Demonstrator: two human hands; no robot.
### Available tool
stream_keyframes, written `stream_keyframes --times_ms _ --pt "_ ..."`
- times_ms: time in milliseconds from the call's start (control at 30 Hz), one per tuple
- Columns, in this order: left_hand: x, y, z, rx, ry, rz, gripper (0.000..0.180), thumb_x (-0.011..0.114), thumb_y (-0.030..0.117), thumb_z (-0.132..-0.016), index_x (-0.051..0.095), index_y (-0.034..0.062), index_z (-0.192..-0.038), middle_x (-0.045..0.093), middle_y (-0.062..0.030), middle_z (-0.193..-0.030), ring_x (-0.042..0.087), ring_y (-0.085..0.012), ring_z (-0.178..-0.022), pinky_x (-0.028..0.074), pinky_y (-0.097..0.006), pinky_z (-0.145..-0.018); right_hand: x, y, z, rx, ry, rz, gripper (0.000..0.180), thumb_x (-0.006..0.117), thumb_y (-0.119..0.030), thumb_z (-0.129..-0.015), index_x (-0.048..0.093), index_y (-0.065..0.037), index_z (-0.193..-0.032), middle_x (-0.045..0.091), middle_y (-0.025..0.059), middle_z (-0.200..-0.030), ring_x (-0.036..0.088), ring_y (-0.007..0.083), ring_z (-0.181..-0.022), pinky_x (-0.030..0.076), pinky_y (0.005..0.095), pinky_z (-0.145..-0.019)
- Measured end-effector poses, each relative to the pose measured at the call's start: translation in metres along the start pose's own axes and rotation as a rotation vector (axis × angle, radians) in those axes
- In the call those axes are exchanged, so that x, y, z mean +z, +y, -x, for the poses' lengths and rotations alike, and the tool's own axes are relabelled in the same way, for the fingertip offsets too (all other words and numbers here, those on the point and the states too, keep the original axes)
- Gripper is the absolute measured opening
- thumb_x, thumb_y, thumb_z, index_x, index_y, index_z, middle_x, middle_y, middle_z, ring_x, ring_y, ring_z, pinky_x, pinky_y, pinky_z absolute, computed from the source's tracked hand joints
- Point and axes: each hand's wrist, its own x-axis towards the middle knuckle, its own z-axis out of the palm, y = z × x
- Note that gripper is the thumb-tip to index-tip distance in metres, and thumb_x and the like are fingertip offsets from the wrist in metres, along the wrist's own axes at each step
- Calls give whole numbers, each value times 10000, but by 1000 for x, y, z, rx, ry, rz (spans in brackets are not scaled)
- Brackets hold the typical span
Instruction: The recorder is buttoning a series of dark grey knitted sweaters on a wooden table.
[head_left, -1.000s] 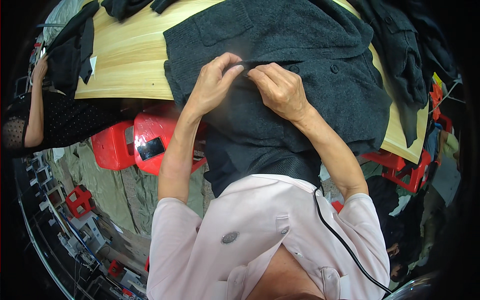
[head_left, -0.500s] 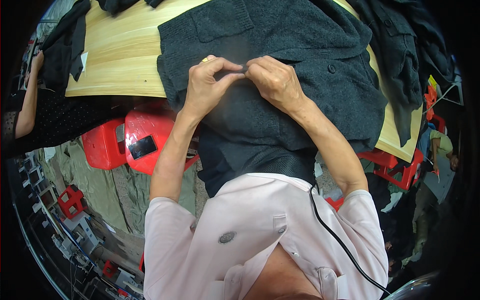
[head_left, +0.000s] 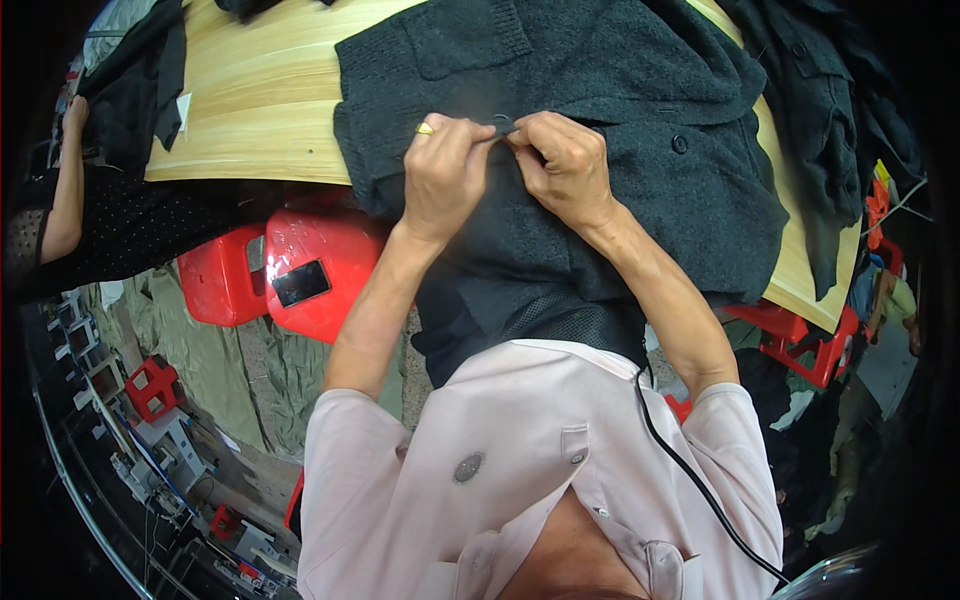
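Note:
A dark grey knitted cardigan point(head_left: 650, 210) lies over the near side of the table and down onto my lap. Both my hands meet over its middle, fingertips close together. My left hand point(head_left: 445, 180), with a gold-coloured ring, pinches a small raised bit of the dark knit. Beside it, my right hand point(head_left: 565, 165) pinches the same bit from the right. A small round dark shape, apparently a button point(head_left: 502, 121), shows between the fingertips. Further right on the cardigan is another dark button point(head_left: 680, 145). Fingers partly cover what I pinch.
The wooden table point(head_left: 260, 90) carries more dark garments point(head_left: 815, 120) at the right and far left. A person's arm point(head_left: 68, 190) is at the left edge. Red stools point(head_left: 335, 250) stand below the table, one with a phone point(head_left: 301, 283) on it. A black cable point(head_left: 690, 480) crosses my shirt.
My left hand has turned, its fingers now curled more tightly around the pinched knit. My right hand's fingers have shifted slightly. The whole view has moved a little, so everything sits further right.

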Motion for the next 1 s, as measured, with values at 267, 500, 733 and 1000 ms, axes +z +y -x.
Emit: stream_keyframes --times_ms 267,500,733,1000 --pt "0 9 9 35 -13 -188 228 833 -108 -837 704 12 -983 768 -112 -923 730 -326 -839 579 -424 -757 3 -6 2 25 16 -18 121 751 74 -829 682 -26 -834 722 126 -799 750 323 -727 600 416 -636" --pt "4 9 3 55 35 -246 186 811 -64 -867 689 20 -980 744 -118 -893 712 -325 -829 576 -425 -737 5 -14 -7 53 33 -17 136 721 86 -827 646 -27 -841 696 134 -784 735 333 -722 588 440 -629" --pt "5 6 7 31 -7 -269 119 762 4 -934 684 38 -1018 697 -145 -934 678 -364 -885 564 -468 -772 0 -23 5 116 10 29 114 684 41 -890 664 -61 -934 710 133 -823 752 354 -814 606 463 -703" --pt "-52 -1 3 158 -359 -43 211 822 -14 -913 767 3 -1116 764 -157 -1323 735 -357 -1208 576 -464 -1070 -87 -1 19 -123 -123 231 196 832 -40 -868 727 -13 -1032 784 150 -1182 785 313 -1023 647 407 -865"
